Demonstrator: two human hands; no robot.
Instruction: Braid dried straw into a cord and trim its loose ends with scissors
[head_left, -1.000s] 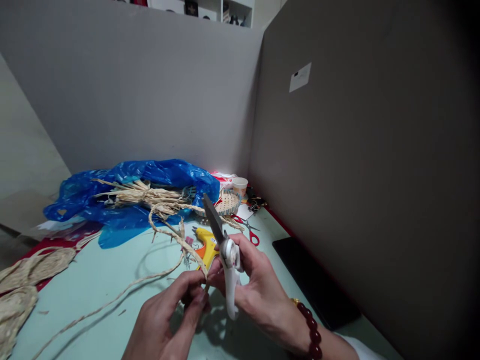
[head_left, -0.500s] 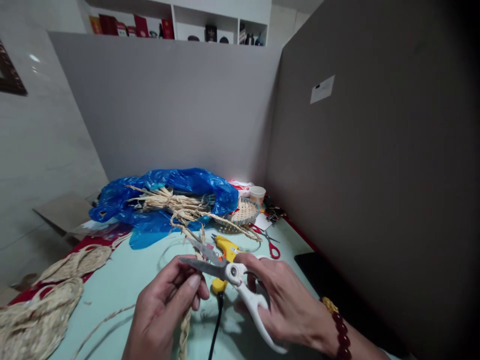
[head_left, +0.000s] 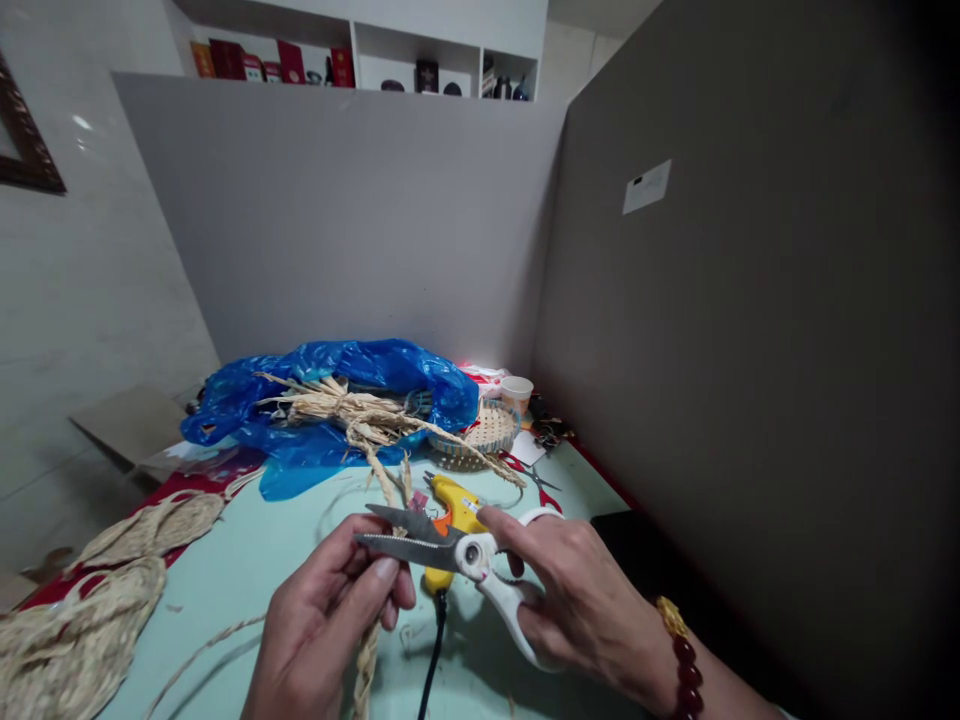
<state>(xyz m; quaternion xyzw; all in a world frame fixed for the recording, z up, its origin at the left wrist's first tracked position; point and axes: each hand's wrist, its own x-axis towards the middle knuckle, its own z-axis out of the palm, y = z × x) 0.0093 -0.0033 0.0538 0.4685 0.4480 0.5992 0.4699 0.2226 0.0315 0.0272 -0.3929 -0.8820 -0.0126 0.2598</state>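
Observation:
My right hand grips the white handles of a pair of scissors. Its blades are open and point left, just above my left hand. That hand is closed on a braided straw cord, which runs under the fingers and down toward me. A strand of the cord rises between the blades toward the straw bundle. Behind the scissors lies a yellow glue gun with a black cable.
A blue plastic bag lies under the straw bundle at the back. Beside it are a small woven basket, a paper cup and red-handled scissors. Woven straw pieces lie at the left. Grey partitions close the back and right.
The scissors swung from pointing up to lying level with blades open toward the left. My left hand stayed on the cord. The view lifted and shifted.

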